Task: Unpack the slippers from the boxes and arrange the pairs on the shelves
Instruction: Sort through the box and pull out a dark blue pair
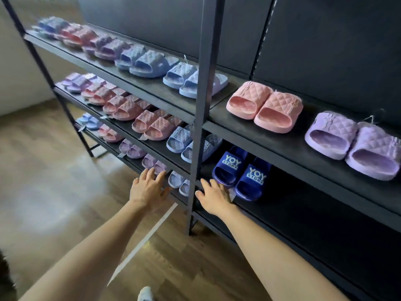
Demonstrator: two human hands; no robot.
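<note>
Head view: two bare hands reach for the dark rack, the right one at the navy slippers [249,177].

Those slippers sit side by side near the front of the middle shelf [303,211], just right of the upright post [195,148], with quilted pink, lilac and blue pairs lined up on the other levels. They look like moulded foam, so I judge them light, springy rather than floppy, matte enough not to slip, and in no way fragile. The broad printed strap or the open end is the natural place to hook fingers, and both could be pinched together in one hand. The right hand [213,197] has its fingers [219,186] spread and holds nothing, its tips just beside the nearer slipper; contact cannot be made out. The left hand [149,189] is splayed too and holds nothing, near the lower shelf's edge by a lilac pair [155,162].
</note>
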